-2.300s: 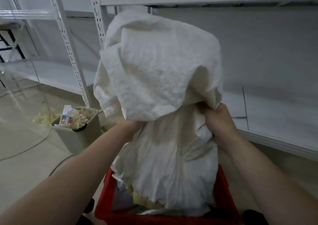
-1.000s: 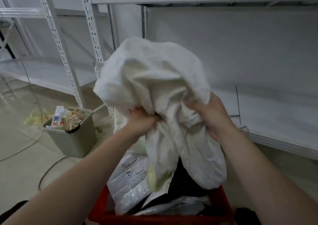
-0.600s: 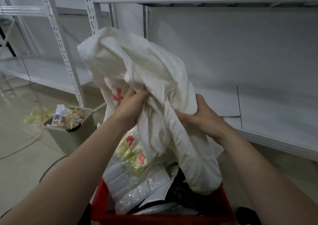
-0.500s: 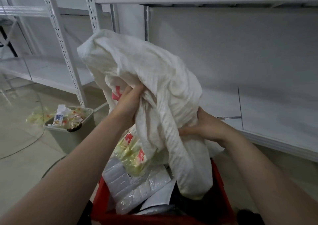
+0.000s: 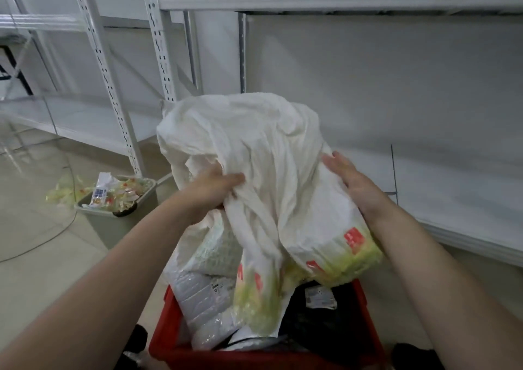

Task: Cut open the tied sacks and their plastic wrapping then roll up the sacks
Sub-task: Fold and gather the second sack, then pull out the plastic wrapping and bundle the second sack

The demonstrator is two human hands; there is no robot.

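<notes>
Crumpled white woven sack (image 5: 254, 154) hangs roughly upright over the red plastic crate (image 5: 167, 338), between the hands: left hand (image 5: 210, 188) clutches a fold at its left, right hand (image 5: 348, 180) lies flat against its right side.

The sack (image 5: 263, 148) fills the space above the red crate (image 5: 158, 338) — open floor (image 5: 42, 270) lies left, the shelf (image 5: 452, 194) close on the right.

Your sack (image 5: 263, 157) hangs above the crate (image 5: 169, 341); the bin (image 5: 124, 222) sits left of the crate, shelving (image 5: 452, 199) behind.
</notes>
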